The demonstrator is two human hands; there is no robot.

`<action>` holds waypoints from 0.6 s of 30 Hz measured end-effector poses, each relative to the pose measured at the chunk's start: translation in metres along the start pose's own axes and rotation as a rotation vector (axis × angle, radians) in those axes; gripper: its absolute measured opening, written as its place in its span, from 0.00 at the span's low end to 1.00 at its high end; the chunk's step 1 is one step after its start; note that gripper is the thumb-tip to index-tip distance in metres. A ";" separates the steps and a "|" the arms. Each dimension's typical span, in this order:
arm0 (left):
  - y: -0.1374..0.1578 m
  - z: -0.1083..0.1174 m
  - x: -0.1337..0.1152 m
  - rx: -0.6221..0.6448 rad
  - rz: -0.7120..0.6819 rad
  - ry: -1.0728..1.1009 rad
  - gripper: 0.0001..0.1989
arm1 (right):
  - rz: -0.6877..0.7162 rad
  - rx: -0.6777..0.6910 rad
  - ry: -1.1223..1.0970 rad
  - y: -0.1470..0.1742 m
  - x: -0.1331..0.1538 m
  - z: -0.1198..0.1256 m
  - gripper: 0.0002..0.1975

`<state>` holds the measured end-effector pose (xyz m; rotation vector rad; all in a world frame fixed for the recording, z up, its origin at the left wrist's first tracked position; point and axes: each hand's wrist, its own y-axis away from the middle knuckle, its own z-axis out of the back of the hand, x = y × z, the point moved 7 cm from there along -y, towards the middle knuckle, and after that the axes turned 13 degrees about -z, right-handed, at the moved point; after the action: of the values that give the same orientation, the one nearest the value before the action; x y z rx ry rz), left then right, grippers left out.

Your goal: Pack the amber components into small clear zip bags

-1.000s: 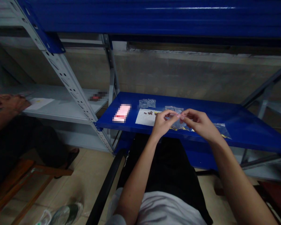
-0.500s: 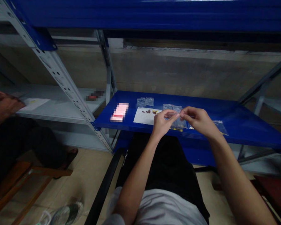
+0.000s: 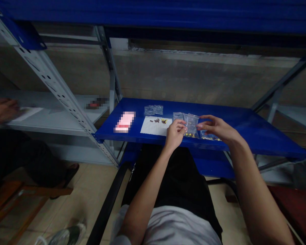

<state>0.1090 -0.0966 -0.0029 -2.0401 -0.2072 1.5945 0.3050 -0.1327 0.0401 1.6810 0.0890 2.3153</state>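
Observation:
A clear plastic zip bag (image 3: 192, 123) with small yellow pieces along its bottom lies at the front of the blue shelf, between my hands. My left hand (image 3: 175, 133) is at its left side, fingers loosely bent and thumb apart from them. At the bag's right edge is my right hand (image 3: 216, 128), its thumb and forefinger apart. Both hands are close to the bag; whether the fingertips touch it is hard to tell. Another clear bag (image 3: 177, 116) shows behind my left hand. A further bag (image 3: 209, 135) with small pieces lies partly under my right hand.
On the blue shelf (image 3: 234, 117), a white paper sheet (image 3: 153, 128) bears several small brown pieces (image 3: 156, 120) and some yellow ones. Behind it lie small clear bags (image 3: 153, 110). A blurred-out pink item (image 3: 124, 121) is further left. Another person's hands (image 3: 2, 110) are over the grey shelf.
My hands have moved apart from their pinch at the bag's top. The bag now lies flatter between them. My view has shifted slightly right.

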 end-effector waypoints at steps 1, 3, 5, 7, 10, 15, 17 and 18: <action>-0.001 -0.001 0.002 -0.007 0.006 0.006 0.11 | -0.047 0.034 0.005 -0.003 -0.007 -0.003 0.31; -0.003 -0.004 0.006 -0.010 0.006 0.023 0.11 | -0.128 0.107 0.015 -0.009 -0.018 -0.011 0.28; -0.006 -0.008 0.009 -0.002 -0.009 0.042 0.10 | -0.163 0.154 0.011 -0.013 -0.024 -0.017 0.26; -0.011 -0.015 0.010 0.014 -0.034 0.056 0.10 | -0.166 0.161 -0.010 -0.016 -0.027 -0.019 0.26; -0.024 -0.028 0.012 0.057 -0.096 0.081 0.12 | -0.168 0.158 -0.082 -0.022 -0.033 -0.016 0.26; -0.058 -0.054 0.027 0.160 -0.175 0.024 0.10 | -0.128 -0.028 -0.215 -0.040 -0.046 0.016 0.27; -0.075 -0.065 0.040 0.226 -0.134 -0.095 0.08 | -0.100 -0.175 -0.145 -0.053 -0.050 0.038 0.24; -0.084 -0.071 0.047 0.255 -0.111 -0.176 0.08 | -0.089 -0.255 -0.084 -0.060 -0.051 0.050 0.22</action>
<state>0.2058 -0.0282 0.0101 -1.6697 -0.1680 1.6397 0.3778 -0.0936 -0.0038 1.6083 -0.1403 2.0880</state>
